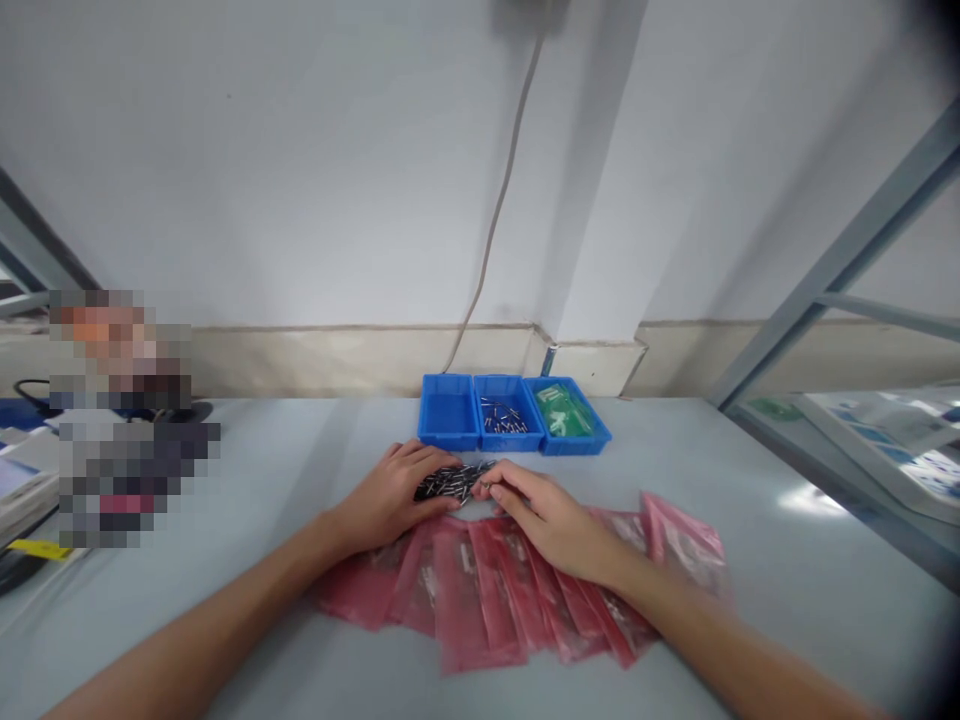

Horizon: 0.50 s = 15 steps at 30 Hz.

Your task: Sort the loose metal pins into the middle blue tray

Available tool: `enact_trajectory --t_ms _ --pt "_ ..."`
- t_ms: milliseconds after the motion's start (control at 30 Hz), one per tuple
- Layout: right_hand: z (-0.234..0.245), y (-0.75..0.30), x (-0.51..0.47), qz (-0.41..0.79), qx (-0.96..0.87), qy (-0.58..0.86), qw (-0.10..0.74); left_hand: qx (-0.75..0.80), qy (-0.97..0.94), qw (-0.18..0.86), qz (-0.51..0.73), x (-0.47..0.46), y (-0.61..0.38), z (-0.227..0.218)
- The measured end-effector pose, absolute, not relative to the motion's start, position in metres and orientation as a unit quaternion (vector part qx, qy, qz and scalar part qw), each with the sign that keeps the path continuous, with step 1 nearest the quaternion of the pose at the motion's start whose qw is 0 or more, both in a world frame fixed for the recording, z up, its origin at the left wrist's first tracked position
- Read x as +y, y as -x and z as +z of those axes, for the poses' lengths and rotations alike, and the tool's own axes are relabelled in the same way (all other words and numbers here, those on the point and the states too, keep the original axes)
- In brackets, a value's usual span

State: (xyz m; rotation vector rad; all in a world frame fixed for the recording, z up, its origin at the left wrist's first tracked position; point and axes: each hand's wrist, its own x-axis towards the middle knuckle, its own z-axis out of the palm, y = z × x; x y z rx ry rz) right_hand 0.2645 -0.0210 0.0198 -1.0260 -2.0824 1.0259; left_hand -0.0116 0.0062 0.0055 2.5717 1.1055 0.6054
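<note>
A heap of small, slim dark and silvery metal parts (454, 483), perhaps screws, lies on the table. My left hand (401, 495) curves round the heap's left side, thumb and fingers apart. At the heap's right edge, my right hand (536, 510) has its thumb and fingertips pinched together; a tiny metal part seems to show between them, mostly hidden. Under and in front of both hands spreads a fanned row of pink see-through bags (476, 625) with small parts inside some of them. Part of the row is covered by my right forearm.
Behind the heap stand three blue bins: an empty left one (448, 412), a middle one (510, 412) with slim metal parts, a right one (570, 415) with green bags. A metal frame (810, 335) borders the right side. Cables and equipment lie far left, beside a blurred-out area.
</note>
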Motion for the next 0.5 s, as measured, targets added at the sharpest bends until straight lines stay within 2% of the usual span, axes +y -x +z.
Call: enact_trajectory --t_ms 500 --pt "0.0202 -0.2635 -0.0165 0.413 -0.774 0.373 0.302 0.378 -0.878 0.164 0.243 0.0045 0.0107 0.0067"
